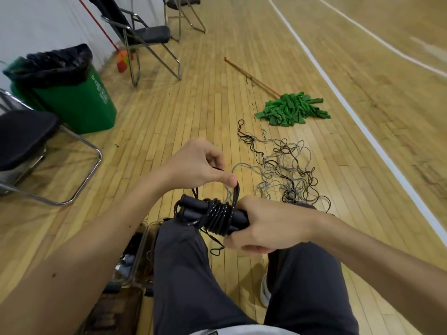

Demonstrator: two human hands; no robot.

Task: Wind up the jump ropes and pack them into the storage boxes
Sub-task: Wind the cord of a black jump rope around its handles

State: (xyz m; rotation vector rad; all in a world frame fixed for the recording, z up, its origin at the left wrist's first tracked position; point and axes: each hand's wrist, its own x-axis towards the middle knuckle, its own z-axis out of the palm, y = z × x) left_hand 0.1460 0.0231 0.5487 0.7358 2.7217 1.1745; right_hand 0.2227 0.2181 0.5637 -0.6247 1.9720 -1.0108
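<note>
Tangled jump ropes are left on the gym floor, storage box by the L leg. Over the knees, black handles, long axis L–R, are clenched at the R end by the right hand; the cord is pinched just above the coils by the left hand.

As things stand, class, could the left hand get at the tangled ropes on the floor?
Likely yes, once it lets go: the left hand pinches the black rope, and the tangled ropes lie just ahead, nothing between.
</note>
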